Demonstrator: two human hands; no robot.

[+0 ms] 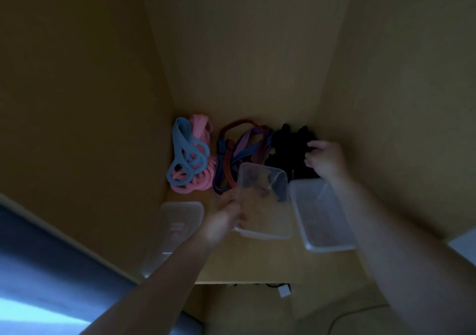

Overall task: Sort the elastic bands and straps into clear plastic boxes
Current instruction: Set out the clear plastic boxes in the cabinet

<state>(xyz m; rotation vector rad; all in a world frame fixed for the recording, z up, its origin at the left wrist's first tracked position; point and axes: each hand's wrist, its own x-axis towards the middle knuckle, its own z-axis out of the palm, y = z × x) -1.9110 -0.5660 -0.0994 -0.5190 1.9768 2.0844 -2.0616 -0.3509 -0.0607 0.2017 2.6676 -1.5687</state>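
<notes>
Left hand holds tilted middle box by its near-left corner; fingers blurred, cannot tell. Right hand beyond, fingers curled at black straps, back right; pinch unclear. Risk, my judgement: tangled straps drag striped bands; box slips from one-hand hold.
</notes>
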